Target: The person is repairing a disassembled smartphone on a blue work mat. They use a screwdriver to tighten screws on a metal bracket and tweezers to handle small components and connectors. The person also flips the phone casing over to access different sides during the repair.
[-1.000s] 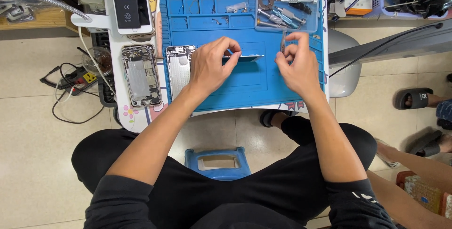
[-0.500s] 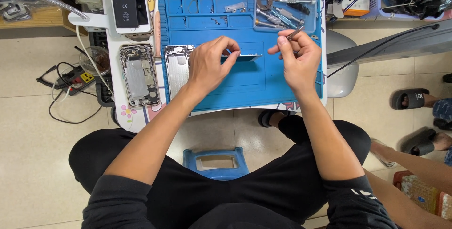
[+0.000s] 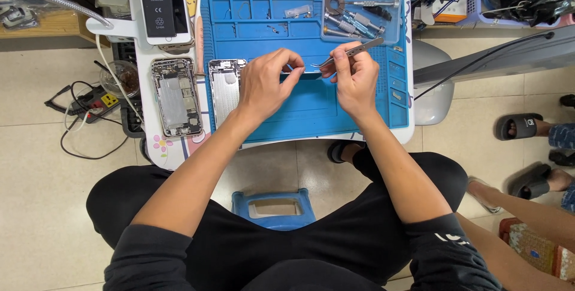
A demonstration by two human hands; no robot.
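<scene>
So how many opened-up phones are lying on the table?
2. One opened phone lies on the white table left of the blue mat; the other opened phone lies on the mat's left edge, beside the left hand. More may be hidden.

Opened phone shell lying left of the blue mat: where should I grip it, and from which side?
Judging by its flat, face-up pose, grip the opened phone shell across its long side edges from above. Its open interior faces upward, and a second shell lies close on the right.

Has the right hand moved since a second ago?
Yes. The right hand with the tweezers has shifted left across the blue mat, away from its right edge, toward the left hand.
</scene>
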